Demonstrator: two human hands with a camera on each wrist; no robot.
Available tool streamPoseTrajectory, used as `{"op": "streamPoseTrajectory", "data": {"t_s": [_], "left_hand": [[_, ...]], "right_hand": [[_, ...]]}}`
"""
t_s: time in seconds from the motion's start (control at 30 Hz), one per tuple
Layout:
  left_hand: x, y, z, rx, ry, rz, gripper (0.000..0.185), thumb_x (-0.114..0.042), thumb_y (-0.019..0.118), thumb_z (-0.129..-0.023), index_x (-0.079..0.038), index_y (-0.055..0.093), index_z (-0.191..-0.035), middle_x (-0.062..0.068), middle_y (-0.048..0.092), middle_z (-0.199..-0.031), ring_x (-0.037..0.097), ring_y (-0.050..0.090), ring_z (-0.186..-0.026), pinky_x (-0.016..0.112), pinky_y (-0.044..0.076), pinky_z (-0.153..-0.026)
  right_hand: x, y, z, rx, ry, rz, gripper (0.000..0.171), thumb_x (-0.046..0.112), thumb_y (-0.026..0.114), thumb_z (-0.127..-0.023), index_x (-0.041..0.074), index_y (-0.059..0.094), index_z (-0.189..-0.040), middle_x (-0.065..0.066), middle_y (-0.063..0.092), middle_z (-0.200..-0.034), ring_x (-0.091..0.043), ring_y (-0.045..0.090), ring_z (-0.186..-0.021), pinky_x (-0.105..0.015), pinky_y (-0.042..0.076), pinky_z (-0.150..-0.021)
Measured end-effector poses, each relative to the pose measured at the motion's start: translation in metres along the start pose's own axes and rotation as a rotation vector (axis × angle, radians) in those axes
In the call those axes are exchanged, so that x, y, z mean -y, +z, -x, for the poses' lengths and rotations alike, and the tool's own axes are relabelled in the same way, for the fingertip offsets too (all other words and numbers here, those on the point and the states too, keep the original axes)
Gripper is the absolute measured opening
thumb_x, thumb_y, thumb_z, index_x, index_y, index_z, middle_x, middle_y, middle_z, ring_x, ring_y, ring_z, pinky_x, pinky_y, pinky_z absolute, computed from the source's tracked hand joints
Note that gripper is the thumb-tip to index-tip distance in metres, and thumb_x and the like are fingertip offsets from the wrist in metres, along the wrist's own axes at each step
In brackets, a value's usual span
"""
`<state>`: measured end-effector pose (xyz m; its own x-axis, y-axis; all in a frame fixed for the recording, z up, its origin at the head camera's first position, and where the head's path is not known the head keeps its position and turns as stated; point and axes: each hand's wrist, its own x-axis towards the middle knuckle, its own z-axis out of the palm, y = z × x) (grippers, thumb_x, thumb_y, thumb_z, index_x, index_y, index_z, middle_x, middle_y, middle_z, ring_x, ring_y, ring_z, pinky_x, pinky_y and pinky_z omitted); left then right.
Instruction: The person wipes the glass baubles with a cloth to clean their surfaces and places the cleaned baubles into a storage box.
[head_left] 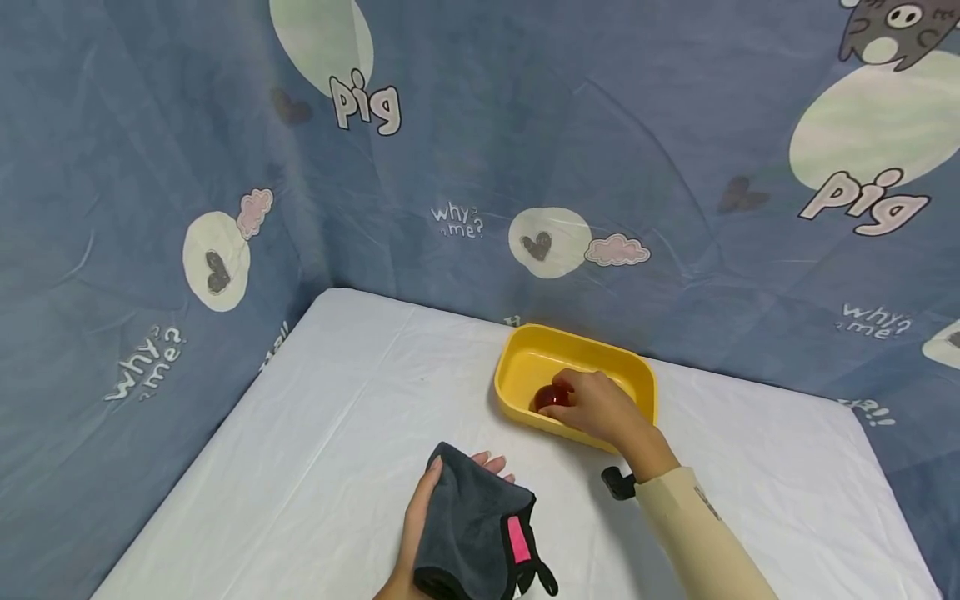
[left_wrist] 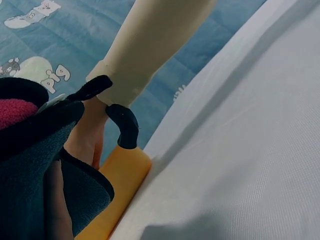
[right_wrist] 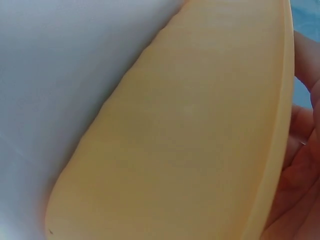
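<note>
While the head view looks down on the white-covered bench, the right hand reaches over the near rim of the yellow tub, its fingers curled around a small red ball that lies on the tub floor toward the tub's left end. The tub's long axis runs left to right across the bench, and the ball sits just ahead of the right fingertips, far closer to this hand than to the other. The left hand rests nearer the body, well apart from the tub, with a dark grey cloth bearing a pink tag draped over it, thumb against the cloth's left edge.

From the left wrist, the cloth fills the foreground, the tub's outer wall beyond it, the right sleeve above.

From the right wrist, only the tub's outer wall and a sliver of fingers show; the ball is hidden.
</note>
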<state>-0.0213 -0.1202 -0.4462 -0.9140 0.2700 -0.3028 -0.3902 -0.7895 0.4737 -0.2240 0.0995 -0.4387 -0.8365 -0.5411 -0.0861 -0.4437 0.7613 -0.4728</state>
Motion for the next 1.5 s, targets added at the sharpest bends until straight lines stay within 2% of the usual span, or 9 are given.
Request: {"op": "streamPoseTrajectory", "data": {"t_s": [0.23,0.47,0.6,0.7,0.9,1.03,1.2,1.3,1.5], "left_hand": [[-0.004,-0.001,0.001,-0.03,-0.014,-0.014,0.087,-0.066,0.027,-0.108,-0.003,0.01,-0.166,0.012,0.036,-0.166,0.029,0.035,-0.152,0.046,0.026,-0.124],[-0.007,-0.007,0.003,-0.029,-0.042,-0.007,0.09,-0.069,0.032,-0.106,-0.007,0.008,-0.167,0.01,0.03,-0.169,0.027,0.029,-0.155,0.045,0.025,-0.124],[-0.008,-0.013,0.003,-0.033,-0.029,-0.02,0.088,-0.067,0.031,-0.107,-0.006,0.01,-0.166,0.011,0.032,-0.168,0.027,0.034,-0.153,0.045,0.028,-0.123],[-0.009,-0.016,0.002,-0.029,-0.012,-0.009,0.085,-0.064,0.032,-0.109,-0.005,0.01,-0.166,0.013,0.032,-0.168,0.028,0.036,-0.151,0.044,0.029,-0.123],[-0.01,-0.019,0.0,-0.042,0.017,0.026,0.078,-0.059,0.031,-0.11,-0.005,0.016,-0.164,0.011,0.045,-0.159,0.027,0.042,-0.147,0.044,0.031,-0.122],[-0.014,-0.021,-0.001,-0.047,0.038,0.021,0.073,-0.056,0.03,-0.111,-0.003,0.022,-0.161,0.011,0.051,-0.152,0.029,0.044,-0.145,0.045,0.032,-0.121],[-0.023,-0.024,0.0,-0.085,0.053,0.007,0.073,-0.057,0.03,-0.111,-0.003,0.023,-0.159,0.012,0.049,-0.154,0.032,0.042,-0.147,0.046,0.032,-0.121],[-0.029,-0.027,0.0,-0.116,0.071,0.0,0.071,-0.057,0.03,-0.11,-0.004,0.028,-0.157,0.012,0.05,-0.154,0.034,0.043,-0.146,0.048,0.032,-0.121],[-0.036,-0.038,-0.004,-0.137,0.094,-0.026,0.067,-0.056,0.03,-0.111,-0.003,0.032,-0.153,0.015,0.047,-0.156,0.035,0.041,-0.147,0.048,0.032,-0.121]], "right_hand": [[0.0,0.002,0.003,-0.033,0.018,-0.01,0.041,0.046,0.081,-0.092,0.011,0.072,-0.112,0.004,0.064,-0.086,-0.017,0.057,-0.077,-0.034,0.052,-0.074],[0.0,0.005,0.007,-0.037,0.038,0.009,0.037,0.047,0.077,-0.095,0.012,0.071,-0.108,0.005,0.059,-0.077,-0.017,0.054,-0.073,-0.035,0.049,-0.07],[-0.002,0.008,0.01,-0.063,0.02,-0.008,0.032,0.044,0.077,-0.095,0.014,0.074,-0.104,0.009,0.061,-0.073,-0.016,0.054,-0.07,-0.047,0.048,-0.091],[-0.002,0.009,0.013,-0.082,0.019,-0.02,0.033,0.043,0.077,-0.096,0.012,0.075,-0.107,0.008,0.064,-0.075,-0.019,0.057,-0.075,-0.06,0.035,-0.112],[-0.003,0.006,0.022,-0.142,0.053,-0.085,0.05,0.042,0.075,-0.097,0.001,0.07,-0.126,-0.013,0.075,-0.113,-0.036,0.066,-0.11,-0.064,0.018,-0.122],[-0.004,0.004,0.04,-0.244,0.075,-0.159,0.055,0.041,0.073,-0.099,0.0,0.066,-0.135,-0.019,0.069,-0.131,-0.04,0.059,-0.128,-0.06,0.017,-0.124],[-0.004,0.005,0.081,-0.461,0.102,-0.3,0.045,0.034,0.072,-0.102,0.004,0.068,-0.134,-0.015,0.069,-0.133,-0.039,0.059,-0.129,-0.061,0.039,-0.113],[-0.001,0.008,0.106,-0.575,0.134,-0.35,0.036,0.029,0.072,-0.102,0.009,0.07,-0.132,-0.011,0.071,-0.131,-0.035,0.06,-0.129,-0.061,0.044,-0.108],[0.003,0.014,0.144,-0.606,0.235,-0.337,0.035,0.029,0.071,-0.103,0.012,0.07,-0.133,-0.003,0.072,-0.131,-0.027,0.058,-0.134,-0.057,0.042,-0.112]]}}
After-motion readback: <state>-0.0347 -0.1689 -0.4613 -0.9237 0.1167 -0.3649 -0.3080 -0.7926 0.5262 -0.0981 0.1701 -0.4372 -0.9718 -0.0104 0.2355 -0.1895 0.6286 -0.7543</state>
